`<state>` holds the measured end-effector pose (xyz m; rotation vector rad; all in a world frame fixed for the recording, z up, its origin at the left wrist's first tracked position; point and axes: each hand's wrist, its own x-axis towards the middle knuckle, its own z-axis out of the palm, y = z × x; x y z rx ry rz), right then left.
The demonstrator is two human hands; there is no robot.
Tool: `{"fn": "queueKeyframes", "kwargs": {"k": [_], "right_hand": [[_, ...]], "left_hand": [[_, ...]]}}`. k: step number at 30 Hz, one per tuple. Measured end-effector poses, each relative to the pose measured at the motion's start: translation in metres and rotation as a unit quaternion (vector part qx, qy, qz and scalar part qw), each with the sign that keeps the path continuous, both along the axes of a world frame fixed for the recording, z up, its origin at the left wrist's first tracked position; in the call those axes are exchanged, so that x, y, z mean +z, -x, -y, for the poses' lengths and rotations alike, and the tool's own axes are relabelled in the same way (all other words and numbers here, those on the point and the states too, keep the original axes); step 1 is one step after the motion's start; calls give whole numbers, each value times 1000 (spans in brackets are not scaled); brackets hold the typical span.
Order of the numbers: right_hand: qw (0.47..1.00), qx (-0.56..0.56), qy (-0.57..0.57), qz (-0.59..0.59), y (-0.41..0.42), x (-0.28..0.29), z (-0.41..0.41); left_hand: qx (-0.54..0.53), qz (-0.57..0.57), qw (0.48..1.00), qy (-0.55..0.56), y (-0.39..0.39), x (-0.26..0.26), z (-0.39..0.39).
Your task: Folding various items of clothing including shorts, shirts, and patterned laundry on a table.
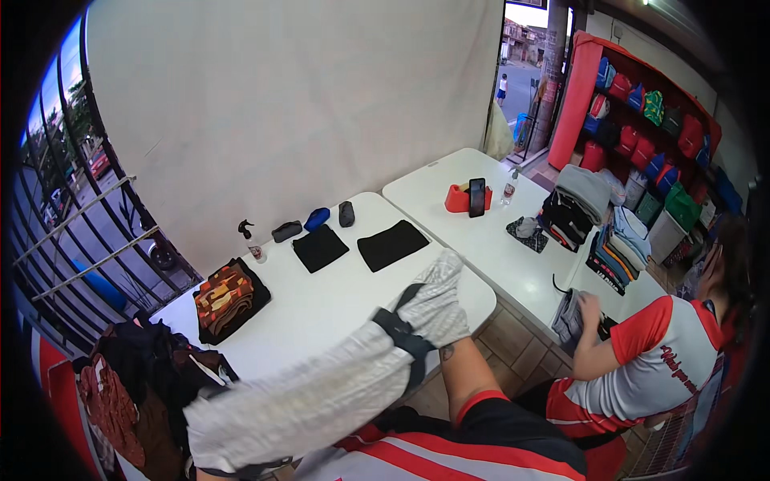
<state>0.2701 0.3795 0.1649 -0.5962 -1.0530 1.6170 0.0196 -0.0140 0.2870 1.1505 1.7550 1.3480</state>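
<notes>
A light grey patterned garment with dark trim (313,385) stretches across in front of me, raised above the near side of the white table (337,312). My right forearm (472,373) reaches up to its far right end, where the cloth covers my right hand. At the bottom left, the garment's other end hides my left hand; only a sliver of arm shows below it. Neither hand's fingers can be seen. Beyond the garment, two folded black garments, one left (320,248) and one right (393,245), lie flat on the table.
Rolled bundles (316,219) and a spray bottle (252,243) line the table's back. A folded stack (231,300) sits left, above heaped dark clothes (150,373). A co-worker (649,361) handles grey clothing (567,318) at right, near stacked clothes (619,249) and a phone (476,197).
</notes>
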Motion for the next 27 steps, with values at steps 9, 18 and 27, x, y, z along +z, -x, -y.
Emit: {"fn": "queueKeyframes", "kwargs": {"k": [9, 18, 27], "right_hand": [[647, 434, -381, 498, 70, -130, 117], [926, 360, 63, -99, -7, 32, -32], [818, 548, 160, -72, 58, 37, 90]], "left_hand": [[10, 532, 841, 100, -55, -186, -59], [-10, 363, 871, -332, 52, -3, 43], [104, 157, 978, -93, 35, -40, -4]]}}
